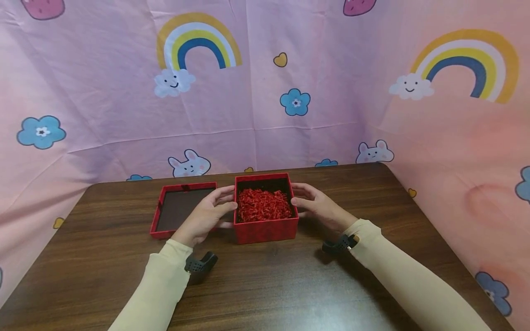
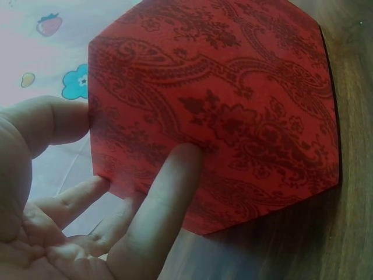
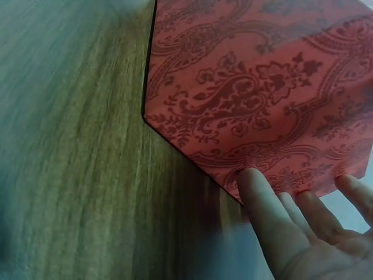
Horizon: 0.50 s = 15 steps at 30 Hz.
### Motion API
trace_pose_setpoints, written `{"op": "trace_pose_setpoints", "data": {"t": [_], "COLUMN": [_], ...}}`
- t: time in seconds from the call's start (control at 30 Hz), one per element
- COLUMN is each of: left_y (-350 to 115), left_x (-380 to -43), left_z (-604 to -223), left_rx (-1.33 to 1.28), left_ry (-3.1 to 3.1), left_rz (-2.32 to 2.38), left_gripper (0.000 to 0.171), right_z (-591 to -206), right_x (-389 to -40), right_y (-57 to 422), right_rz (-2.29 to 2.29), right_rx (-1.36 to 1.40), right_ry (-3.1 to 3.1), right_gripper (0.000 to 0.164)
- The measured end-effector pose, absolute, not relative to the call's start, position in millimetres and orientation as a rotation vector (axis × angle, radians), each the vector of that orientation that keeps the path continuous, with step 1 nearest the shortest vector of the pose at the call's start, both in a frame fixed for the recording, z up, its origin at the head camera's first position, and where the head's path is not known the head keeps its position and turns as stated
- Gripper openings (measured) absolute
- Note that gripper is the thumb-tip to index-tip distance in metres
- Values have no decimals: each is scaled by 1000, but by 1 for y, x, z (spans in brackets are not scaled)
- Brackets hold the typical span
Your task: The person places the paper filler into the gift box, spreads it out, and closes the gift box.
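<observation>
A red square box point(image 1: 267, 231) with a dark paisley pattern stands upright on the table between both hands. Crinkled red shredded paper point(image 1: 265, 206) fills its lower part, and its black inner walls show above. My left hand point(image 1: 207, 215) touches the box's left side; in the left wrist view its fingers lie fairly straight against the patterned wall, thumb at the edge. On the opposite side rests my right hand point(image 1: 322, 208), its extended fingertips against the box wall in the right wrist view. Neither hand curls around the box.
The red-rimmed lid point(image 1: 182, 210) lies inside-up left of the box, partly behind the left hand. Under everything is a brown wood-grain table point(image 1: 265, 285). A pink printed cloth point(image 1: 265, 101) hangs along the table's back and sides. Dark wrist devices sit at both cuffs.
</observation>
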<state>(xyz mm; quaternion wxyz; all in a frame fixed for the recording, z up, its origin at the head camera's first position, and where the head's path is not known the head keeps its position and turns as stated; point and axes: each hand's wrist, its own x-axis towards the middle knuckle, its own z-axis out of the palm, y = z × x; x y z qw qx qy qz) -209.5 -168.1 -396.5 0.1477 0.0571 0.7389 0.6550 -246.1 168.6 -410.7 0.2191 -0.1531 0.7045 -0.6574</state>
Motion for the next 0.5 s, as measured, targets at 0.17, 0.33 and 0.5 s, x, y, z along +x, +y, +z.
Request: {"op": "trace_pose_setpoints", "data": {"t": [0.17,0.33,0.5], "left_y": [-169,-173,-190], "left_x": [-209,-207,-206], "left_z": [-398,-399,-391], "left_rx": [153,169,208], "left_ry": [2131,2134,2218], "left_rz": [1880,1879,1822], "left_gripper": [64,65,73], "right_z": [-413,-414,-416], "right_x": [-246,-247,-247], "right_y": [169,169,170], "right_rz": [-1831,-1850,-1846], "right_rx": [-432,-431,-423], "right_ry": [1947,1927,1922], "right_gripper": [64,64,66]}}
